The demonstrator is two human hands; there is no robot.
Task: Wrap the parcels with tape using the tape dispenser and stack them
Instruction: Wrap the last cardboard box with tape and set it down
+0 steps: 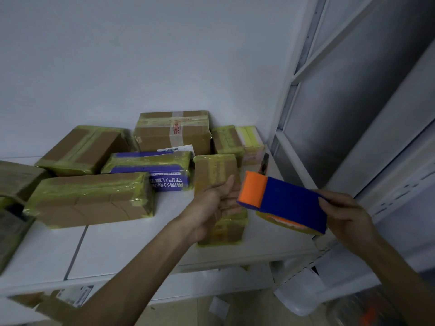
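The light was dim, cool and flat, possibly from overhead, with only soft shadows under the parcels [89,198]. Their tape [139,184] gave faint glare. Wide-angle distortion bowed the metal frame [301,67] at right; the lower right corner was blurred.

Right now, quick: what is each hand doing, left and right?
Left hand: open, fingers straight, against the taped parcel.
Right hand: holding the blue tape dispenser by its end.
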